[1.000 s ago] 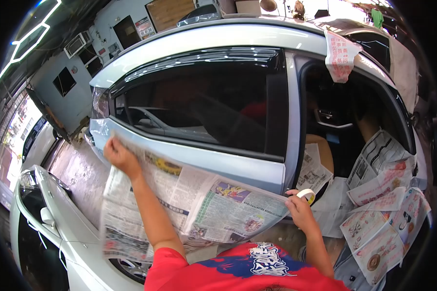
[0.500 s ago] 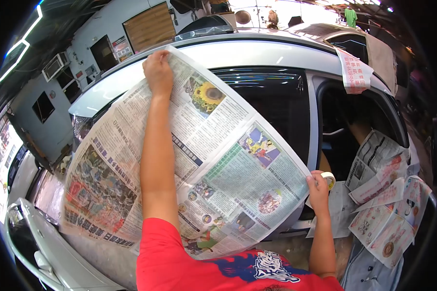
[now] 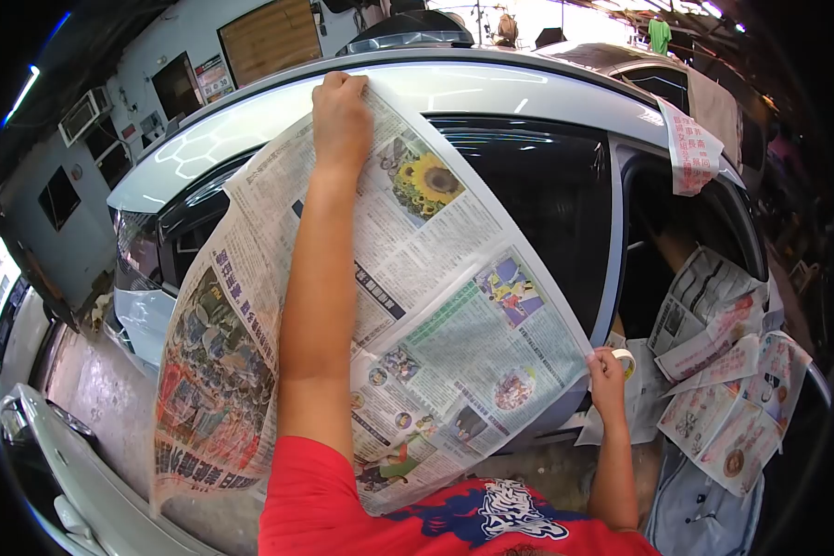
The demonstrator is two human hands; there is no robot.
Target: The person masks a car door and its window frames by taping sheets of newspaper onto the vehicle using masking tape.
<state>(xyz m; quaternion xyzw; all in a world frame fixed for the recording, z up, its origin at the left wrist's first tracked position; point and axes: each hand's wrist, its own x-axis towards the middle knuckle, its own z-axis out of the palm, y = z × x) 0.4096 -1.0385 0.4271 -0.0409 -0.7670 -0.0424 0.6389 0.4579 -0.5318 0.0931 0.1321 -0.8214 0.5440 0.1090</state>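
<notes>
A large newspaper sheet [image 3: 454,278] is stretched in front of the side of a silver car [image 3: 417,90]. My left hand [image 3: 343,120] is closed on its upper corner, up by the roof edge. Lower down, my right hand [image 3: 607,382] pinches the right corner beside the dark side window [image 3: 537,195]. A roll of masking tape [image 3: 625,361] sits against the fingers of that hand; how it is held is partly hidden. The sheet's left part hangs loose and folds over, covering some of the car's side.
More newspaper [image 3: 723,398] drapes over the door at the right, above a grey-blue door panel [image 3: 704,505]. A printed paper piece [image 3: 690,148] hangs from the roof edge. Another car [image 3: 74,463] stands at lower left, and a wall with an air conditioner [image 3: 85,116] lies behind.
My left hand has moved to the right along the roof edge with its corner. The sheet's left part has swung right and folded, uncovering more of the car's side. The camera view has shifted slightly.
</notes>
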